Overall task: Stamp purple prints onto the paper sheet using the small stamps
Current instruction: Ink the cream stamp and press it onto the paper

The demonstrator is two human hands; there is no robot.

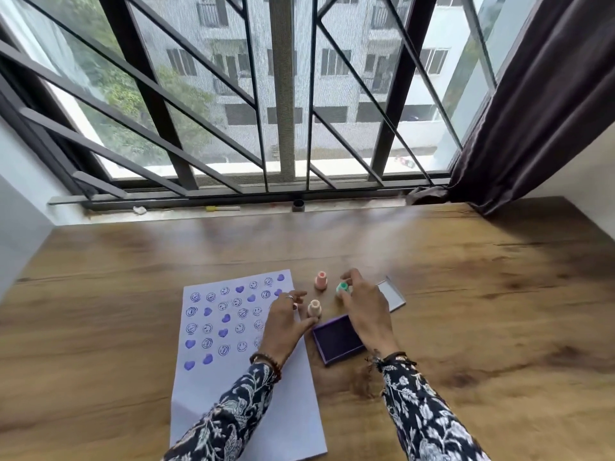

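A white paper sheet (239, 377) lies on the wooden table, its upper part covered with purple hearts, smileys and round prints. My left hand (283, 324) rests on the sheet's right edge, fingers spread, thumb touching a pale pink stamp (314, 308) that stands upright beside the paper. My right hand (364, 307) reaches over the open purple ink pad (336, 341), and its fingertips close around a green stamp (342, 288). A second pink stamp (321, 280) stands alone farther back.
The ink pad's lid (392, 296) lies behind my right hand. The wooden table (482, 294) stretches wide on both sides. A barred window with a sill (233, 209) runs along the far edge, and a dark curtain (539, 111) hangs at the right.
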